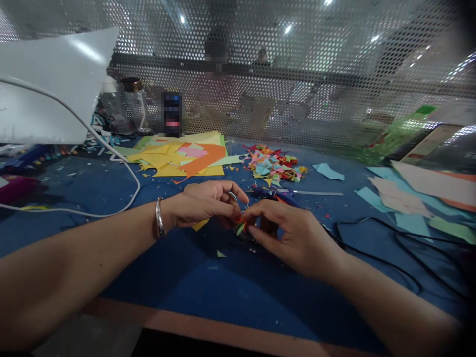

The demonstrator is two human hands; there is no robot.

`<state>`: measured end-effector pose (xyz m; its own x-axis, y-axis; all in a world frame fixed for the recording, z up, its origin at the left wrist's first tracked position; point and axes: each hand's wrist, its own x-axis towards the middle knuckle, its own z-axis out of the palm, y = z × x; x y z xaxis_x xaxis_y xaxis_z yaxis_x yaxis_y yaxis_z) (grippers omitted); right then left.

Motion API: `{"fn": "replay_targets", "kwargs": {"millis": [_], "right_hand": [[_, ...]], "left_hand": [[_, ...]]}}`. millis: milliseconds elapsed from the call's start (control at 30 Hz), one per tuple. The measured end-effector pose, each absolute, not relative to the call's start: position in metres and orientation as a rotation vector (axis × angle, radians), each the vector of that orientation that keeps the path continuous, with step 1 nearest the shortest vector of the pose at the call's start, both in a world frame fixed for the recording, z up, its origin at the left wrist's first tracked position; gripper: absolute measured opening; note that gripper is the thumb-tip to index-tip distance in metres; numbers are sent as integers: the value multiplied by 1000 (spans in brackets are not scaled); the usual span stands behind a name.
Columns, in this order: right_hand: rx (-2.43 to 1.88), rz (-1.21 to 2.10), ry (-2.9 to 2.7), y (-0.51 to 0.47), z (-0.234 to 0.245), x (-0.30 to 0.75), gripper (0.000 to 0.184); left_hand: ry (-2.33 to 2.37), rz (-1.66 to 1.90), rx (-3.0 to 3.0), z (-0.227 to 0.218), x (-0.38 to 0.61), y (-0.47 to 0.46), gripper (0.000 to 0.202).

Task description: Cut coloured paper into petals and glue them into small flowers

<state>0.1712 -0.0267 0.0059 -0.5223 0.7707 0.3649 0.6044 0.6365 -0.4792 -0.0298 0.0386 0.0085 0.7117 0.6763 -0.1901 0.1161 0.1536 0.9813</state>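
Observation:
My left hand (210, 201), with a silver bangle at its wrist, is closed in a pinch over the middle of the table. Between its fingertips and those of my right hand (293, 230) is a small folded paper piece (241, 228), orange and green. Fingers cover most of it, so its full shape is hidden. My right hand's thumb and forefinger close on the piece from the right. Just beyond my hands lies a blue glue gun (290, 197) with a pale glue stick (320, 194) sticking out to the right.
Behind my hands are yellow and orange paper sheets (167, 156) and a heap of small coloured paper pieces (273, 163). More cut sheets (405, 198) and a black cable (394, 243) lie right. A white cable (136, 188) loops left. A perforated metal screen (297, 89) stands at the back.

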Motion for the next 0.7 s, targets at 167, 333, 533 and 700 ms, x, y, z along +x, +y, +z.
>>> {"fn": "replay_targets", "kwargs": {"millis": [167,333,533,700], "right_hand": [[-1049,499,-2325,-29,3,172,27],[-1005,508,-2375,-29,4,172,20],[-1013,557,-2403,-30,2,171,18],[-1009,532,-2384,-29,3,172,16]], "left_hand": [[661,344,1393,11,-31,38,25],[657,280,1317,12,-31,37,31],[654,256,1371,8,-31,40,33],[709,321,1365,7,-30,38,30]]}}
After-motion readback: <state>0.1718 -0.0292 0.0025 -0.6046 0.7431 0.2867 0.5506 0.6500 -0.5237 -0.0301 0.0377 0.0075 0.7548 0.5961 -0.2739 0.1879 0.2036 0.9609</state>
